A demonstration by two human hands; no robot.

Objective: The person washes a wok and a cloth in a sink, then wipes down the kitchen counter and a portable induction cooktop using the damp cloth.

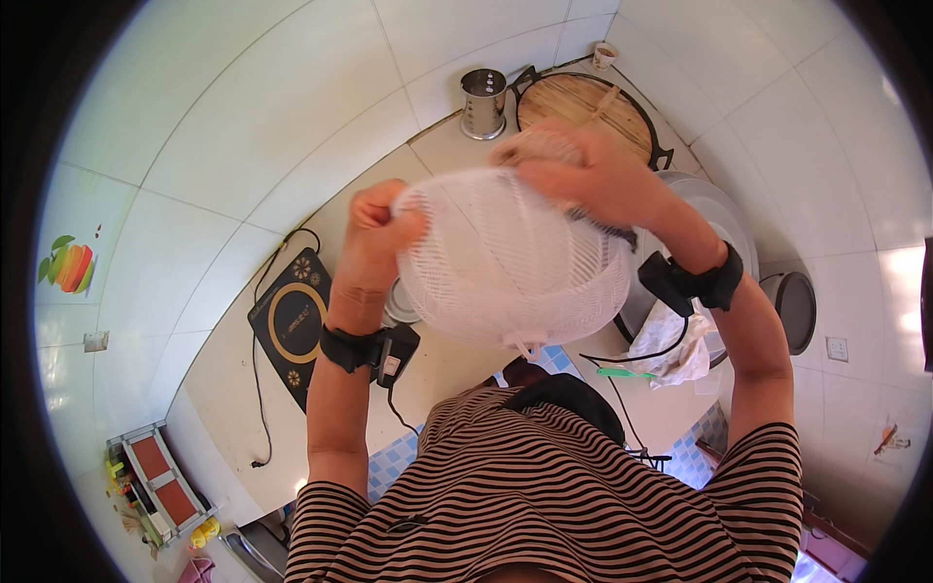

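My left hand (pixel 386 226) grips the left rim of a white plastic mesh basket (pixel 510 270), which is tilted up over the counter with a small hook or loop at its lower edge. At the basket's upper right is my right hand (pixel 583 171), blurred, with a crumpled pale scrubber or cloth (pixel 539 146) under its fingers against the rim. Something dark and thin shows below the right palm; I cannot tell what it is. Both wrists wear black bands with small devices and cables.
A black induction cooktop (pixel 295 328) with a loose cord lies left. Behind stand a perforated steel utensil holder (pixel 483 104), a round wooden lid (pixel 583 109) on a black-handled pan and a paper cup (pixel 604 56). Large metal basins (pixel 718 211), a cloth (pixel 674 346) and a green-handled tool (pixel 623 372) are right.
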